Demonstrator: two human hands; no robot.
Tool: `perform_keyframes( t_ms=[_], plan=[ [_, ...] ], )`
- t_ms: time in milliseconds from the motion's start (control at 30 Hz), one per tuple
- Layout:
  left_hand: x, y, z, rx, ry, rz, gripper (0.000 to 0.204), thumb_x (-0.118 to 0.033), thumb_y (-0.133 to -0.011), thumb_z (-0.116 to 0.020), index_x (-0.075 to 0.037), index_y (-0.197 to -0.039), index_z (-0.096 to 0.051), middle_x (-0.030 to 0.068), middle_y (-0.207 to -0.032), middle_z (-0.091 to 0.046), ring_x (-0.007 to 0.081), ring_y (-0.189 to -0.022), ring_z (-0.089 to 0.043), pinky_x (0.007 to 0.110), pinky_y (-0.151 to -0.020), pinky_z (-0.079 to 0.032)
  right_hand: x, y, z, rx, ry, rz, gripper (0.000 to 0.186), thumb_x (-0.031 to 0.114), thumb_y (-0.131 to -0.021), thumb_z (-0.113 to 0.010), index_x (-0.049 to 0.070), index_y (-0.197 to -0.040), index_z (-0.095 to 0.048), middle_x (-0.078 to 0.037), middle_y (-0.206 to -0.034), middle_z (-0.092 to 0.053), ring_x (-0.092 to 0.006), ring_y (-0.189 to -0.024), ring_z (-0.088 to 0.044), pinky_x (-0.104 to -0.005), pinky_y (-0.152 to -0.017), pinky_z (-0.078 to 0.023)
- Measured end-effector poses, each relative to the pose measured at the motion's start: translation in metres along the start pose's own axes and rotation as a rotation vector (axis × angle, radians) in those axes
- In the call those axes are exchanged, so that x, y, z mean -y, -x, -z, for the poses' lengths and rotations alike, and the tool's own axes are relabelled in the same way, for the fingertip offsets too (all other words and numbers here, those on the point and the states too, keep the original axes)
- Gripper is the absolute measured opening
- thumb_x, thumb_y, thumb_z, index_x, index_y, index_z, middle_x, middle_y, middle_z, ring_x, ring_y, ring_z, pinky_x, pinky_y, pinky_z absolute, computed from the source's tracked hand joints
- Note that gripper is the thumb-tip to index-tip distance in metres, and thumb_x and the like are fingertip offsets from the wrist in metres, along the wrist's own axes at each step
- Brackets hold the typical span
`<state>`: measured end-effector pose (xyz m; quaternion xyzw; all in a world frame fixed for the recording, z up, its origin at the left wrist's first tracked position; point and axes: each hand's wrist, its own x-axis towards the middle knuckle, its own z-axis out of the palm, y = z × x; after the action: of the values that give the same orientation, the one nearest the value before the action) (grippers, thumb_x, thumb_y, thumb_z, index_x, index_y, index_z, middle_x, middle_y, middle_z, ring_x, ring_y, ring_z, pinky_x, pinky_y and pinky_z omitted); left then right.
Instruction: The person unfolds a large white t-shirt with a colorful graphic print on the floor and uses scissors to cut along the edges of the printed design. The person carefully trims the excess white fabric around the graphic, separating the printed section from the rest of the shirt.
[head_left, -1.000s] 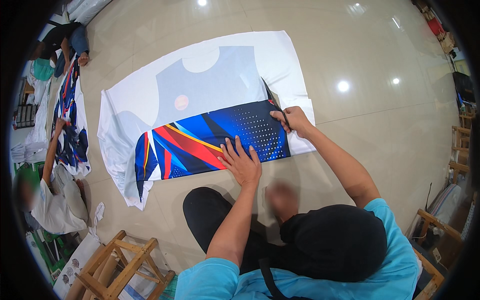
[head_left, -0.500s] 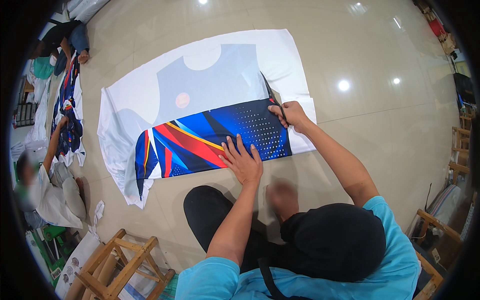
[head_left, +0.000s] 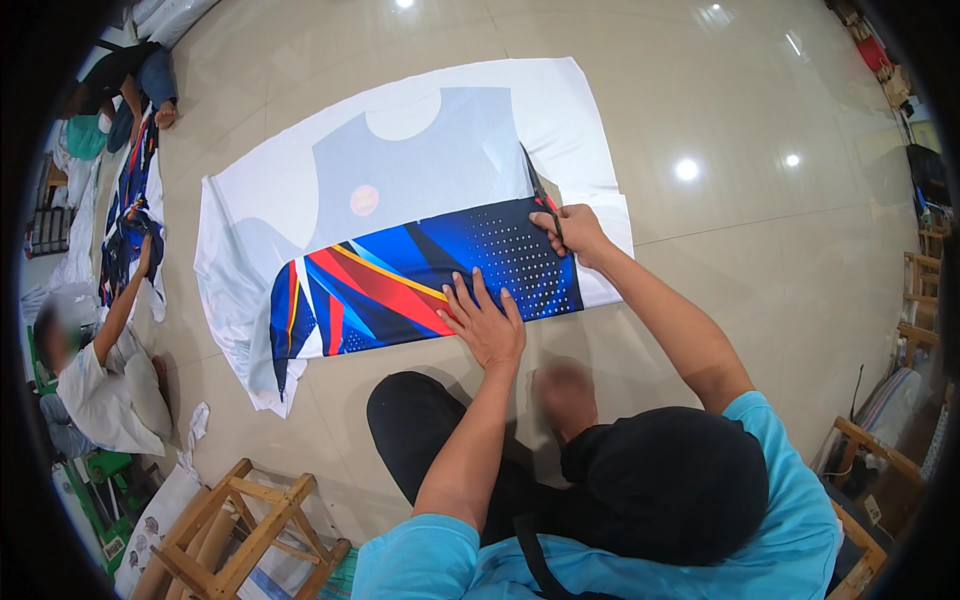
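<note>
In the head view, the printed jersey fabric (head_left: pixel 390 285) is lying on the tiled floor (head_left: pixel 740 290), and the left hand (head_left: pixel 487 325) is pressing flat on its near edge, fingers spread, gripping nothing. At the fabric's right end, the right hand (head_left: pixel 575 233) is holding dark scissors (head_left: pixel 540 183) with curled fingers, blades pointing away from the person. Left of the fabric, a co-worker (head_left: pixel 110 390) is reaching toward similar cloth (head_left: pixel 130 240), while a wooden stool (head_left: pixel 240 487) is standing nearer the person.

The floor (head_left: pixel 760 260) in front of me is tan and shiny. A big white cloth (head_left: pixel 400 190) with blue and red parts lies on it. Far to my left lies another bright cloth (head_left: pixel 128 195), and a wooden stool (head_left: pixel 262 536) stands nearer me.
</note>
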<state>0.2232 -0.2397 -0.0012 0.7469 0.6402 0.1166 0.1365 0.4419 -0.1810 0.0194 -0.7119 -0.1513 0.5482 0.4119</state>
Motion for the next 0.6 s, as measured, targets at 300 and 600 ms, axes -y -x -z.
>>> perform_keyframes(
  t_ms=[300,600],
  plan=[
    [0.0,0.0,0.0,-0.014,-0.004,-0.005,0.06,-0.036,-0.102,-0.054,-0.01,-0.155,-0.043,0.0189,-0.165,-0.032,0.0394,-0.156,-0.02,0.063,-0.125,-0.009,0.011,-0.006,-0.01,0.002,-0.014,-0.006,0.04,0.034,-0.084,-0.085,0.005,-0.071,-0.061,-0.004,-0.063,-0.058,-0.0128,-0.048,-0.054,-0.029,-0.043,-0.043],
    [0.0,0.0,0.0,-0.003,0.002,0.002,0.06,-0.036,-0.102,-0.053,-0.01,-0.155,-0.043,0.0186,-0.165,-0.031,0.0393,-0.156,-0.02,0.064,-0.125,-0.009,0.013,-0.012,-0.015,-0.01,-0.013,0.011,0.039,0.031,-0.084,-0.085,0.003,-0.072,-0.062,-0.005,-0.064,-0.058,-0.0131,-0.049,-0.054,-0.0293,-0.043,-0.044]
  ],
)
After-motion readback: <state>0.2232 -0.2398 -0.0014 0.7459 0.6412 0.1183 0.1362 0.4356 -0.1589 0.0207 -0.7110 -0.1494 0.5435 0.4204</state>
